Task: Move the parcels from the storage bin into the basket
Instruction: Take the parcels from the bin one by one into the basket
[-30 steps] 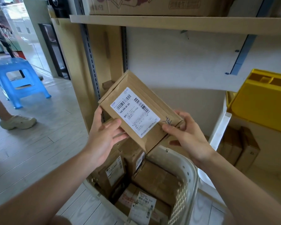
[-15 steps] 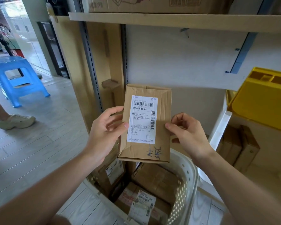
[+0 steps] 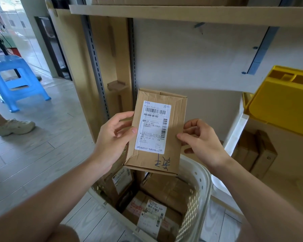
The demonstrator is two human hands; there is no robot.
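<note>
The parcel was held upright, label facing the camera, directly above the basket. The left hand gripped its left edge; the right hand gripped its right edge. Other parcels lay in the basket.

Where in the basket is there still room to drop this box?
The basket is crowded. A dark gap remains between the labelled parcel and the red-printed parcel; it looks too narrow. Lay the held box on the brown parcel.
</note>
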